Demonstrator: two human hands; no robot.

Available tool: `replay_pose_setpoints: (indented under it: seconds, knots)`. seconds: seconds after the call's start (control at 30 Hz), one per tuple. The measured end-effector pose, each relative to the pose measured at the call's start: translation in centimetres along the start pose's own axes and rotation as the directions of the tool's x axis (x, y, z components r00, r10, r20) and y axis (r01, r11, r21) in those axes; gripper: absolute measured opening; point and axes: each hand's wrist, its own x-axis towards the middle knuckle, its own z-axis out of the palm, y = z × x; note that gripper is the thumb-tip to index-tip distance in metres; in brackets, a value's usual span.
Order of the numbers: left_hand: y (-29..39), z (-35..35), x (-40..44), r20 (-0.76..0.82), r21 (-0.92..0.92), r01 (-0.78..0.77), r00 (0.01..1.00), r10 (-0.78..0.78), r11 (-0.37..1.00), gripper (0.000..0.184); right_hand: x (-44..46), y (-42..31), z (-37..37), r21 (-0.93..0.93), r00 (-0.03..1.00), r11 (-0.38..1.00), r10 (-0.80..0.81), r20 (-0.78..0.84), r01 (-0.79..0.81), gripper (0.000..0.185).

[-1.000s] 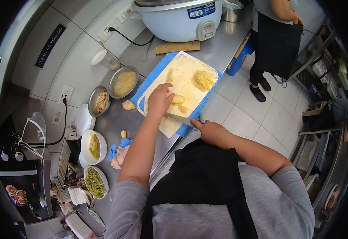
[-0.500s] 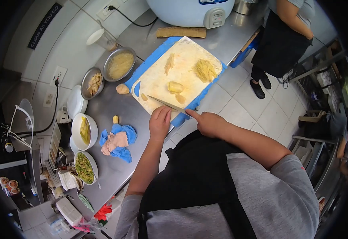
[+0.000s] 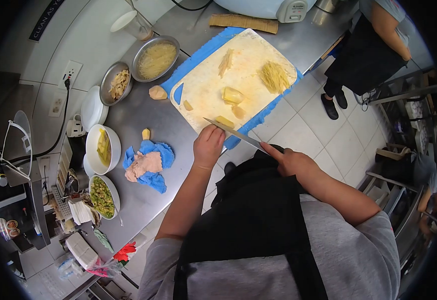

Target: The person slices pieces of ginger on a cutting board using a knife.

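My right hand (image 3: 296, 162) grips the handle of a kitchen knife (image 3: 236, 132), its blade angled up and left across the near corner of the white cutting board (image 3: 203, 90). Close against the blade, my left hand (image 3: 208, 146) has its fingers bunched; what they hold is hidden. A pale yellow piece (image 3: 224, 120), apparently peeled root, lies just past the blade. Farther up the board are a larger peeled chunk (image 3: 232, 95), a flat piece (image 3: 238, 112), a small offcut (image 3: 188, 105), a stack of thin slices (image 3: 226, 63) and a pile of fine strips (image 3: 275, 77).
Left of the board stand a metal bowl of strips (image 3: 154, 61), a metal bowl of peelings (image 3: 120, 85) and white bowls (image 3: 90, 153). A blue and pink cloth (image 3: 148, 166) lies on the steel counter (image 3: 133, 117). Another person (image 3: 366, 60) stands at upper right.
The knife has drawn back toward me with my right hand, and a pale piece now shows past the blade. My left hand remains at the board's near corner. The whole view has shifted slightly.
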Motion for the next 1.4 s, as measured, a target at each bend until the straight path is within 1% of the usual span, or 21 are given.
replay_pose_setpoints:
  seconds: [0.13, 0.2, 0.33, 0.4, 0.5, 0.6, 0.73, 0.8, 0.9, 1.33, 1.4]
  knots:
    - [0.2, -0.1, 0.2, -0.015, -0.003, -0.013, 1.000, 0.013, 1.000, 0.021, 0.3, -0.3, 0.6, -0.016, 0.999, 0.999, 0.033, -0.004, -0.033, 0.077]
    - [0.2, -0.1, 0.2, -0.006, -0.025, 0.036, 0.999, -0.036, 0.999, 0.020, 0.3, -0.4, 0.8, -0.029, 0.999, 0.999, 0.040, -0.026, -0.041, 0.078]
    - [0.1, 0.0, 0.1, -0.017, -0.014, 0.017, 1.000, -0.017, 1.000, 0.020, 0.2, -0.4, 1.0, -0.025, 0.999, 0.999, 0.026, -0.033, -0.027, 0.077]
    - [0.1, 0.0, 0.2, -0.013, -0.042, 0.031, 0.999, -0.031, 0.999, 0.020, 0.2, -0.2, 1.4, -0.047, 0.996, 0.999, -0.003, -0.086, -0.001, 0.077]
    - [0.1, 0.0, 0.2, -0.013, -0.034, 0.025, 1.000, -0.025, 0.999, 0.020, 0.3, -0.3, 1.7, -0.085, 0.994, 0.996, 0.009, -0.107, -0.018, 0.076]
    - [0.2, 0.0, 0.3, -0.023, -0.031, 0.014, 1.000, -0.014, 0.999, 0.020, 0.3, -0.3, 1.8, -0.094, 0.994, 0.995, 0.024, -0.107, -0.035, 0.075]
    - [0.1, 0.0, 0.3, -0.028, -0.021, 0.003, 1.000, -0.004, 1.000, 0.020, 0.5, 0.1, 2.2, -0.087, 0.993, 0.996, 0.004, -0.119, -0.014, 0.076]
    - [0.1, 0.0, 0.3, -0.025, -0.023, 0.004, 1.000, -0.005, 1.000, 0.019, 0.5, -0.1, 2.0, -0.069, 0.997, 0.997, 0.012, -0.075, -0.017, 0.078]
    - [0.1, -0.1, 0.3, -0.028, -0.035, 0.001, 1.000, -0.002, 0.999, 0.019, 0.2, -0.1, 1.8, -0.068, 0.998, 0.997, 0.018, -0.061, -0.022, 0.079]
    - [0.0, -0.1, 0.2, -0.003, -0.029, -0.006, 1.000, 0.006, 1.000, 0.017, -0.5, 0.2, 1.6, -0.071, 0.998, 0.997, 0.000, -0.058, -0.005, 0.077]
    - [-0.1, 0.0, 0.2, -0.005, -0.035, -0.007, 1.000, 0.007, 0.999, 0.018, -0.4, 0.2, 1.7, -0.067, 0.996, 0.998, -0.004, -0.085, -0.002, 0.077]
